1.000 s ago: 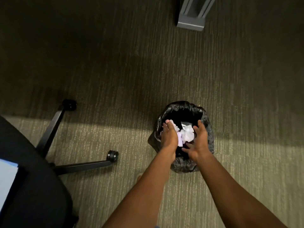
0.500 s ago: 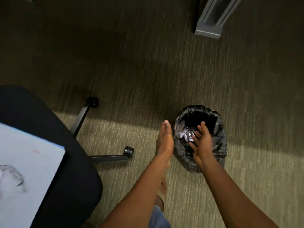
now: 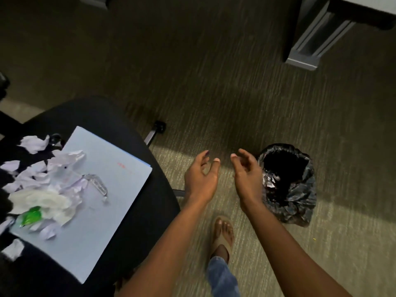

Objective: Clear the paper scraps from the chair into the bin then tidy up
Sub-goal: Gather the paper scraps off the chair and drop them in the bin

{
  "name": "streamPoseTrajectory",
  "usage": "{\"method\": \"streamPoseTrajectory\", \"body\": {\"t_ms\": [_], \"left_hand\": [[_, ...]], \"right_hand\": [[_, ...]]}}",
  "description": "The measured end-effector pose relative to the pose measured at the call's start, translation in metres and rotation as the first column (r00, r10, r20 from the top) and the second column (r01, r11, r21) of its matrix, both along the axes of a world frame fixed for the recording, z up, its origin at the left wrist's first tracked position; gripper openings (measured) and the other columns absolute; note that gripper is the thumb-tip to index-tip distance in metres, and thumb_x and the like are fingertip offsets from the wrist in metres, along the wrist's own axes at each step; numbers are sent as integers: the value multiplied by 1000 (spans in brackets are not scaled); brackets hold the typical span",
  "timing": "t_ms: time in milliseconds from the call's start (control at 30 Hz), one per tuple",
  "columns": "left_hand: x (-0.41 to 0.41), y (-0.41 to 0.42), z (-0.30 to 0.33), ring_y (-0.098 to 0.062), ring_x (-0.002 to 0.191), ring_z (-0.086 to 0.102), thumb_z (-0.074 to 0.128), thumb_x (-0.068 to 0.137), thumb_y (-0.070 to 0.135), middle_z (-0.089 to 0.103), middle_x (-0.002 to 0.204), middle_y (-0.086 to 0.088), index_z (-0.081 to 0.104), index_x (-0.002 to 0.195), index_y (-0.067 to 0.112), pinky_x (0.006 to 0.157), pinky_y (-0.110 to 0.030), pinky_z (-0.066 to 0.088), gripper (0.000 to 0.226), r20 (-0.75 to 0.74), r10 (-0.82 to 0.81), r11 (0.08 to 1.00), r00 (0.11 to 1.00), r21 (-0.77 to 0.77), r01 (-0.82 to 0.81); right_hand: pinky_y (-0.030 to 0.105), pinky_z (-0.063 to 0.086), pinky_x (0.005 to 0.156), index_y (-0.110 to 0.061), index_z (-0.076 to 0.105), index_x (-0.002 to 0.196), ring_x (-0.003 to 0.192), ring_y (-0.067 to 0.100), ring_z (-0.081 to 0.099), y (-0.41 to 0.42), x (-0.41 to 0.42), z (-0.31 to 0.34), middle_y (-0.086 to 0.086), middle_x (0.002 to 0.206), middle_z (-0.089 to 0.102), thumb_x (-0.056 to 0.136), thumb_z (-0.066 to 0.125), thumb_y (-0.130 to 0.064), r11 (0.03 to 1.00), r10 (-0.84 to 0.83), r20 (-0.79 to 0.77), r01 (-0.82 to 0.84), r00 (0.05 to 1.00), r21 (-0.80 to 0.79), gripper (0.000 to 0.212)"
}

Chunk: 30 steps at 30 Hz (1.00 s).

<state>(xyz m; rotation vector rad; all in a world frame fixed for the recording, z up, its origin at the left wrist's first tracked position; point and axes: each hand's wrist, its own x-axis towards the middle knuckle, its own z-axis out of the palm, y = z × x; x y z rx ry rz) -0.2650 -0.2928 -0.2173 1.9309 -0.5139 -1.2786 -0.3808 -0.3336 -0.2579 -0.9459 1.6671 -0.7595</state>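
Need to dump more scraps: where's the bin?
In the head view the bin stands on the carpet at right, just beyond the right hand.

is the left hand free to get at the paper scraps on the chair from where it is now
Probably yes. The left hand is empty with loosely spread fingers, hovering just off the chair edge. The paper scraps lie uncovered on the blue sheet, and nothing stands between them.

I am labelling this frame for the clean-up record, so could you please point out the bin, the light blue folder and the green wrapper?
bin [image 3: 308, 168]: head view, on the black liner at its right rim.
light blue folder [image 3: 111, 202]: head view, on its bare middle.
green wrapper [image 3: 32, 215]: head view, on its middle.
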Motion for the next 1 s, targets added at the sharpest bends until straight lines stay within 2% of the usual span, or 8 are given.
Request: {"method": "streamPoseTrajectory", "body": {"t_ms": [167, 267, 333, 467, 600, 733, 833, 1000], "left_hand": [[65, 53, 26, -4, 124, 59, 65, 98, 37, 63, 136, 13, 58, 137, 38, 86, -14, 46, 39, 112, 59, 998, 992, -8, -59], [96, 92, 34, 1, 119, 58, 66, 98, 32, 63, 134, 17, 59, 135, 36, 68, 2, 43, 38, 192, 82, 997, 978, -8, -82], [114, 119, 38, 2, 116, 58, 67, 98, 30, 62, 131, 19, 61, 133, 36, 70, 5, 43, 36, 237, 113, 994, 965, -20, -112], [147, 168, 39, -2, 114, 64, 68, 96, 25, 68, 126, 15, 67, 123, 32, 85, -15, 56, 28, 318, 239, 971, 917, -55, -234], [172, 201, 37, -3, 110, 64, 68, 96, 22, 69, 119, 11, 68, 114, 33, 77, -9, 54, 22, 355, 356, 932, 864, -66, -356], [189, 222, 33, -10, 109, 63, 71, 93, 15, 64, 124, 5, 68, 119, 25, 87, -37, 60, 29, 425, 419, 902, 802, -92, -422], [203, 234, 26, -24, 125, 56, 75, 89, 20, 52, 137, 5, 62, 130, 27, 98, -44, 55, 43, 540, 375, 915, 753, -89, -392], [244, 243, 1, -37, 156, 8, 81, 78, 52, 20, 166, -14, 43, 151, 26, 118, -63, 28, 86, 765, 127, 942, 632, 106, -319]], "right_hand": [[6, 49, 75, -23, 65, 132, 89, -6, 66, 41, 68, 22, -5, 111, 71, 95, 74, -26, 966, 241, -78, -247, 967, -71, 38], [25, 56, 85, -25, 63, 134, 98, 4, 67, 67, 107, 34, -6, 117, 68, 95, 73, -27, 909, 391, -114, -403, 913, -105, 41], [33, 56, 90, -24, 64, 133, 103, 8, 65, 84, 131, 38, -5, 122, 67, 94, 74, -26, 850, 482, -175, -506, 859, -148, 41], [29, 56, 91, -29, 56, 141, 106, 10, 64, 110, 182, 32, -3, 136, 60, 93, 72, -31, 627, 678, -345, -756, 649, -191, 51], [45, 54, 102, -46, 16, 158, 139, 29, 50, 123, 236, 16, 6, 166, 28, 93, 65, -62, 318, 799, -542, -948, 262, 10, 83], [43, 57, 93, -55, 3, 157, 130, 35, 54, 123, 272, 1, 13, 163, 24, 93, 69, -55, 151, 792, -609, -981, 46, 123, 93], [40, 58, 88, -46, 19, 158, 110, 32, 59, 120, 277, -5, 14, 155, 27, 99, 66, -42, 95, 769, -638, -982, -32, 164, 76], [38, 60, 85, -23, 54, 132, 95, 24, 60, 122, 275, -4, 7, 137, 41, 102, 63, -34, 143, 790, -611, -985, 53, 99, 33]]}}
